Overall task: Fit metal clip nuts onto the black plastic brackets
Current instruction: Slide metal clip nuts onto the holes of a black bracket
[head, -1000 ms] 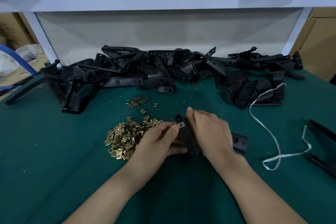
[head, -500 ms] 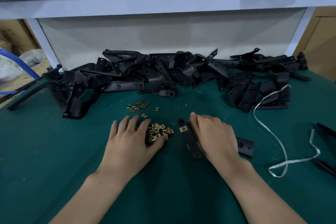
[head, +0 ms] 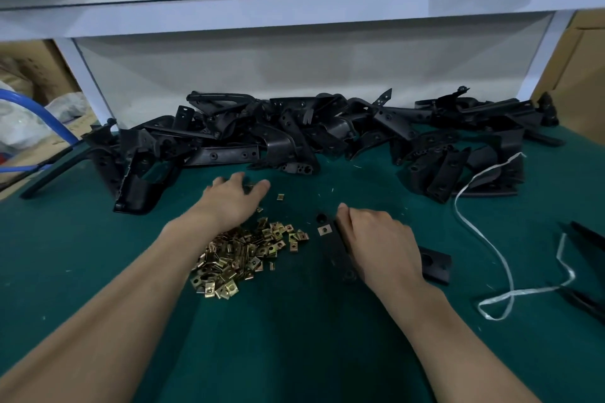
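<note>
A long black plastic bracket (head: 335,247) lies on the green table in front of me, with one brass clip nut (head: 324,230) fitted near its far end. My right hand (head: 376,239) rests over the bracket's right side, fingers curled round its edge. The bracket's other end (head: 435,263) sticks out to the right of that hand. A heap of loose brass clip nuts (head: 242,255) lies left of the bracket. My left hand (head: 234,199) reaches beyond the heap, fingers spread flat over a few scattered nuts, of which one (head: 280,197) shows beside the fingertips.
A long pile of black plastic brackets (head: 294,137) runs across the back of the table under a white shelf (head: 294,6). A white plastic strap (head: 491,239) loops at the right. Black parts (head: 586,239) lie at the right edge.
My left hand left the bracket, passed over the nut heap and now lies farther away on the scattered nuts. My right hand has stayed on the bracket.
</note>
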{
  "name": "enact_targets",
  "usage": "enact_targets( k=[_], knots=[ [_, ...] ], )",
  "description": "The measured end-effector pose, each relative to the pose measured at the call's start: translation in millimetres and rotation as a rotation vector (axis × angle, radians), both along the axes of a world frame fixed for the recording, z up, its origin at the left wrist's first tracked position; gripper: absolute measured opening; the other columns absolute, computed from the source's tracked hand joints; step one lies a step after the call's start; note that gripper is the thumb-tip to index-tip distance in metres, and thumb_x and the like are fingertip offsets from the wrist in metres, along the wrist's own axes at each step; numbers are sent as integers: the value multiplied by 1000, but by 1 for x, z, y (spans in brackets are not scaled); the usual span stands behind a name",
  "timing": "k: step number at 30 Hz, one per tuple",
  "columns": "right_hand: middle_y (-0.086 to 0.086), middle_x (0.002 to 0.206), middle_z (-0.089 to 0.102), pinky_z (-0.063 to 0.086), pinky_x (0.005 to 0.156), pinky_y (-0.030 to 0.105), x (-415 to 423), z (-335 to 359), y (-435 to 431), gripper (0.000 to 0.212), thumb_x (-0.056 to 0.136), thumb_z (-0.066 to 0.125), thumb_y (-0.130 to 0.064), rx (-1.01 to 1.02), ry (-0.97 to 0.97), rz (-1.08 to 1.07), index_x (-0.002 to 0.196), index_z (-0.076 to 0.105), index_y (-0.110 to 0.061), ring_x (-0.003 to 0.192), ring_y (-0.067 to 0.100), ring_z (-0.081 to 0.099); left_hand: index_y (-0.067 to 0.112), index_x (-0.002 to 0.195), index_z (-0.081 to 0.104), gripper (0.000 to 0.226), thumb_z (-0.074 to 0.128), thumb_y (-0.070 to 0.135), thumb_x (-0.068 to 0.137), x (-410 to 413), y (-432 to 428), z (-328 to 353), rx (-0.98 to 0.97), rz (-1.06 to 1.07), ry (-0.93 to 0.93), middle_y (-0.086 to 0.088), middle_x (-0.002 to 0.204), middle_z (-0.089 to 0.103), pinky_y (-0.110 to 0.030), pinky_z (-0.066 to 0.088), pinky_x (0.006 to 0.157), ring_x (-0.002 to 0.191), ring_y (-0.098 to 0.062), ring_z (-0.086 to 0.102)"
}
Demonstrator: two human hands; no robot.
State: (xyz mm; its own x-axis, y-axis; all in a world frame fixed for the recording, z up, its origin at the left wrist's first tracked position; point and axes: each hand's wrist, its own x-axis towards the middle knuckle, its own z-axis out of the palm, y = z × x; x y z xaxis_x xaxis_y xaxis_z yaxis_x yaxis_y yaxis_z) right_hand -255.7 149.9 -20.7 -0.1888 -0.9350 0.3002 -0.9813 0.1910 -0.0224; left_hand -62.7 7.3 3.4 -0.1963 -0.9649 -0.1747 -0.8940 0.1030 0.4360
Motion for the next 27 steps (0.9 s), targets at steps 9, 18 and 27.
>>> enact_targets(
  k=[9,18,27],
  knots=[
    [-9,64,32,14,47,29,-2,2,-1,31,106,19,-34,36,-40,-17,94,45,-22,48,12,27,19,141,47,41,43,39,105,-26,3,-5,-226,-423,-255,-6,139,51,-38,42,103,124,-27,52],
    [-8,64,32,18,49,31,-3,2,-1,30,106,21,-33,23,-121,-10,91,45,-23,52,16,32,16,125,57,28,54,26,99,-11,25,9,-271,-560,-345,-1,121,55,-25,40,87,108,-20,58],
    [-7,67,37,17,48,31,-3,4,2,31,106,19,-35,-2,-125,25,86,40,-23,56,19,35,22,113,49,17,52,23,96,5,35,21,-204,-531,-404,3,113,59,-29,37,76,91,-14,49]
  ],
)
